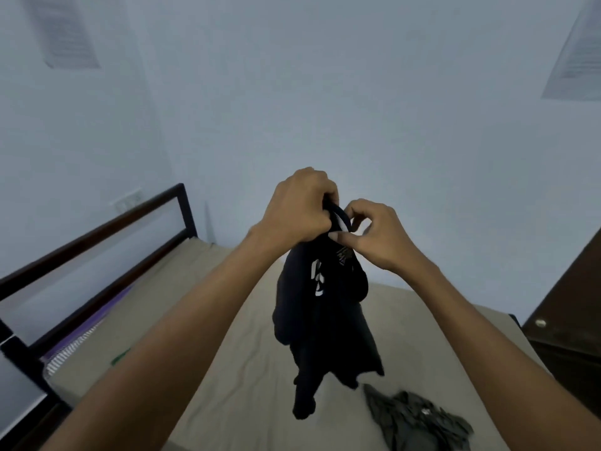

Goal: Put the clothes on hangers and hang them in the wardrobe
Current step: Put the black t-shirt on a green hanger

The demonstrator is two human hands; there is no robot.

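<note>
- Bed frame [97,229]: dark, square-section rails at far left; beige mattress [247,369] lightly creased.
- Left hand [297,206]: fingers curled tight round the neckline of the black T-shirt [322,314].
- Black T-shirt: soft, limp knit with white print, hanging bunched above the mattress. No hanger visible; wardrobe not identifiable.
- Right hand [379,234]: pinches the collar rim beside the left.
- Risk: bunched fabric may hide the neck opening and snag a hanger.
- Grey-green garment [419,421]: crumpled on the mattress, lower right.

Beige mattress [253,323] on dark bed frame [107,229]; two papers, perhaps notices [65,37], on wall.
</note>
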